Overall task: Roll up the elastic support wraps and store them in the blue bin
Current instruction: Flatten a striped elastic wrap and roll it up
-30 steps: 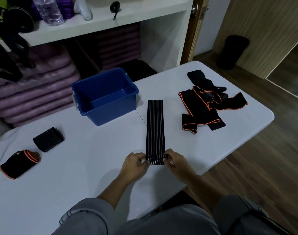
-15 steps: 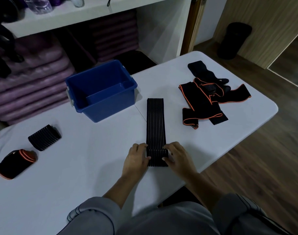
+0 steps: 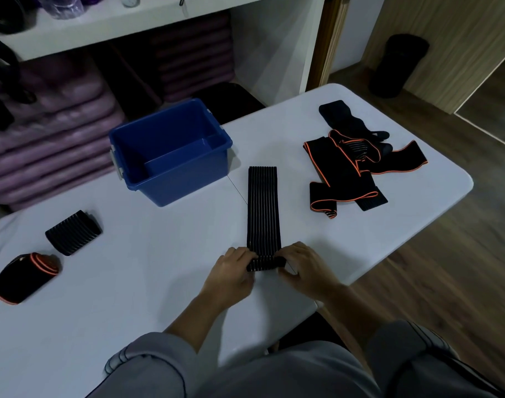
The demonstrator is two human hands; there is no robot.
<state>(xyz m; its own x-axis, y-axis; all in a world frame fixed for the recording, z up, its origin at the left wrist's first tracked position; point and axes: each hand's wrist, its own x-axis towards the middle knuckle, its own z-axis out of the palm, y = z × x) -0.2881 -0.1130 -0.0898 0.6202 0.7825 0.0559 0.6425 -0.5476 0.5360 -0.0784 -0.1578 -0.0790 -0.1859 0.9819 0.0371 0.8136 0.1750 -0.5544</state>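
A long black ribbed wrap (image 3: 263, 208) lies flat on the white table (image 3: 148, 282), running away from me. Its near end is curled into a small roll. My left hand (image 3: 233, 272) pinches the roll's left side and my right hand (image 3: 304, 267) pinches its right side. The blue bin (image 3: 171, 152) stands open behind and to the left, with nothing visible inside. A rolled ribbed wrap (image 3: 73, 232) and a rolled orange-edged wrap (image 3: 23, 277) rest at the left. A tangle of unrolled orange-edged wraps (image 3: 352, 168) lies at the right.
A white shelf unit (image 3: 148, 21) with stacked purple mats (image 3: 53, 133) stands behind the table. A black cylinder (image 3: 398, 66) sits on the wooden floor at the far right. The table's right edge drops off near the tangled wraps.
Both hands have turned the wrap's near end over into a roll and moved it slightly away from me, so the flat part is shorter. The view has tilted down a little.
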